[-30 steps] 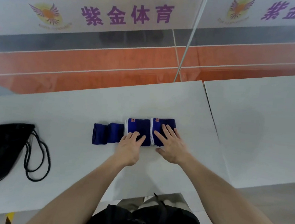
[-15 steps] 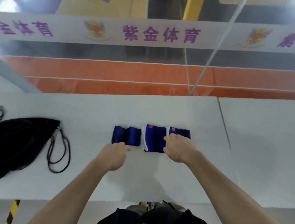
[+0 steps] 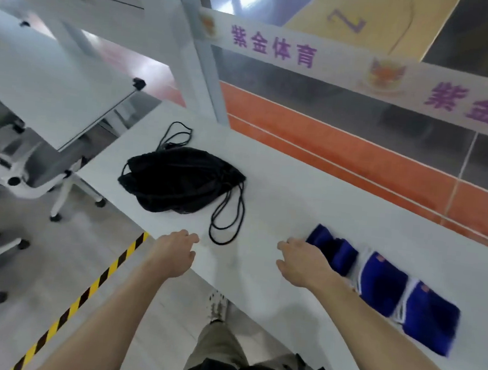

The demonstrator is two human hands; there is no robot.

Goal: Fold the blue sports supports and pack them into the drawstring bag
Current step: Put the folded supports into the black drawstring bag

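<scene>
The folded blue sports supports (image 3: 387, 286) lie in a row on the white table (image 3: 294, 207), at the right. The black drawstring bag (image 3: 178, 179) lies flat further left, its cords (image 3: 228, 216) looping toward the front edge. My left hand (image 3: 173, 251) hovers just short of the cords, fingers loosely curled, holding nothing. My right hand (image 3: 303, 264) hangs over the table beside the leftmost dark blue support (image 3: 331, 248), fingers apart and empty; whether it touches the support I cannot tell.
A glass partition with an orange band (image 3: 342, 155) runs along the table's far side. White office chairs (image 3: 16, 176) and another tilted table (image 3: 53, 91) stand at the left. Yellow-black tape (image 3: 85, 295) marks the floor.
My view has swung left, bringing the bag toward the middle. Both hands have left the supports and moved left toward the bag, the right one opening.
</scene>
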